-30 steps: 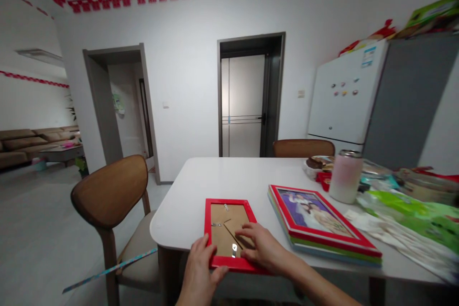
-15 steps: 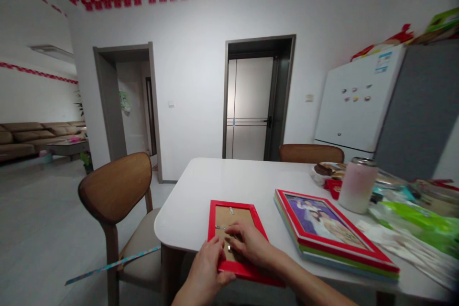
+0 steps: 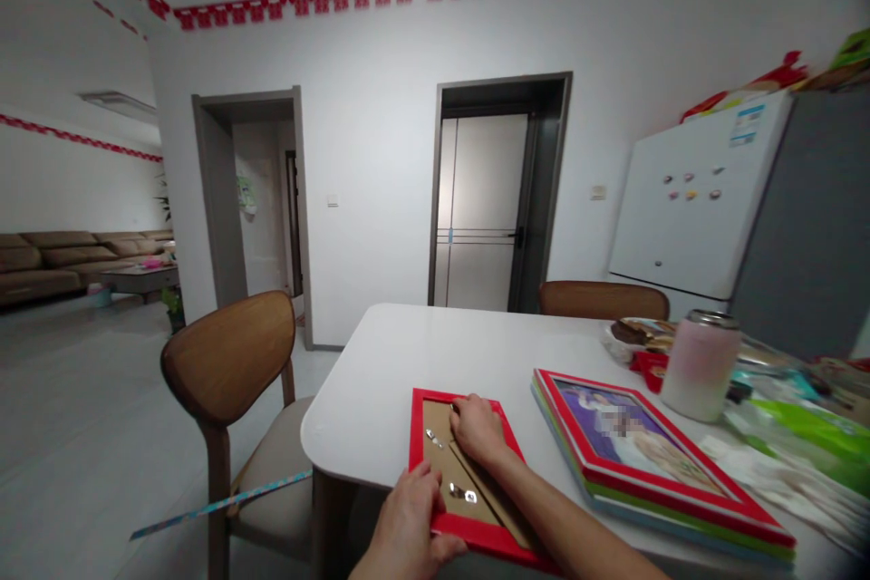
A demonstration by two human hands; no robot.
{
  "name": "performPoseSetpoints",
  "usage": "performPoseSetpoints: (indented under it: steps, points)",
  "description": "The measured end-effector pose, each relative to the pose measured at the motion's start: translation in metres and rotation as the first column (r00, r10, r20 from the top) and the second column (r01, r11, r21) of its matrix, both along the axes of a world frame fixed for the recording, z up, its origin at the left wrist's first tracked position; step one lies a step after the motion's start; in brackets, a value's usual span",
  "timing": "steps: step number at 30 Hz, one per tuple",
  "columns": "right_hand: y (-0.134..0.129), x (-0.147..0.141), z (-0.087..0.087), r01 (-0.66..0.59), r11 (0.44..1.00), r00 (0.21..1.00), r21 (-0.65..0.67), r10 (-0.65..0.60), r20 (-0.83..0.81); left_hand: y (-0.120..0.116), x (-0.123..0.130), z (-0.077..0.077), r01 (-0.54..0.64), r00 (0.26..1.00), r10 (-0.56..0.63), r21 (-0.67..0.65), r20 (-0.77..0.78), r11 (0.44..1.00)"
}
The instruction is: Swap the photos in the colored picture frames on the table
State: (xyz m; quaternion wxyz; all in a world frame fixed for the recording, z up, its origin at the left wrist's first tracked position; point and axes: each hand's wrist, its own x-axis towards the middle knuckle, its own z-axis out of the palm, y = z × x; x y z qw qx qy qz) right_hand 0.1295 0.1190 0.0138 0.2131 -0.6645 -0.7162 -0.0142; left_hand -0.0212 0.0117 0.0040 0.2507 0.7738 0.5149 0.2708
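Observation:
A red picture frame (image 3: 478,529) lies face down at the table's near edge, its brown backing board (image 3: 441,464) and small metal fittings (image 3: 463,494) showing. My left hand (image 3: 408,521) grips its near left corner, the thumb along the near edge and the fingers over the left side. On the far part of the backing, my right hand (image 3: 478,428) is closed, fingertips bunched together near the far edge. What those fingertips pinch is too small to make out. A brown strip or flap (image 3: 484,482) slants across the backing, partly under my right forearm.
Right of my hands is a stack of frames, topped by a red one with a photo (image 3: 629,435). Beyond stand a pink-and-white bottle (image 3: 701,367), a green packet (image 3: 808,435) and white cloth or tissue (image 3: 768,476). A wooden chair (image 3: 235,358) is at the left.
My right hand has moved from the middle of the backing toward its far edge, uncovering metal fittings and the slanting strip. My left hand keeps its hold. The view has shifted slightly.

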Motion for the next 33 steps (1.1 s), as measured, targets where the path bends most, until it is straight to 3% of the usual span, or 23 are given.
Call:
performPoseSetpoints:
  steps: [4, 10, 13, 19, 25, 30, 33]
  points:
    - [0.001, 0.004, 0.000, -0.004, 1.000, 1.000, -0.026, 0.004, -0.002, 0.000, 0.001, 0.002, -0.008, 1.000, 0.008, 0.010, 0.003, 1.000]
    - [-0.005, 0.001, 0.006, -0.145, 0.989, 0.989, -0.033, 0.144, -0.036, 0.001, 0.000, 0.001, 0.006, 1.000, -0.006, 0.023, 0.007, 1.000]
    - [-0.009, 0.018, 0.013, -0.209, 0.977, 0.977, -0.036, 0.207, -0.048, 0.002, 0.000, -0.001, 0.000, 1.000, 0.000, 0.022, 0.024, 1.000]
    - [-0.028, 0.064, 0.015, -0.337, 0.927, 0.939, -0.168, 0.345, 0.021, -0.001, 0.001, 0.000, -0.011, 0.999, 0.008, 0.045, 0.045, 0.999]
    - [-0.032, 0.059, 0.007, -0.242, 0.969, 0.963, -0.044, 0.245, 0.113, -0.001, 0.003, -0.001, -0.019, 1.000, 0.018, 0.042, 0.021, 0.999]
    - [-0.052, 0.056, 0.016, -0.242, 0.970, 0.970, -0.003, 0.242, -0.008, -0.003, 0.006, 0.001, -0.019, 0.999, 0.018, 0.037, 0.030, 0.999]
    - [-0.074, 0.052, 0.017, -0.245, 0.968, 0.969, -0.061, 0.242, -0.050, -0.007, 0.009, 0.005, -0.027, 0.998, 0.025, 0.032, 0.054, 0.999]
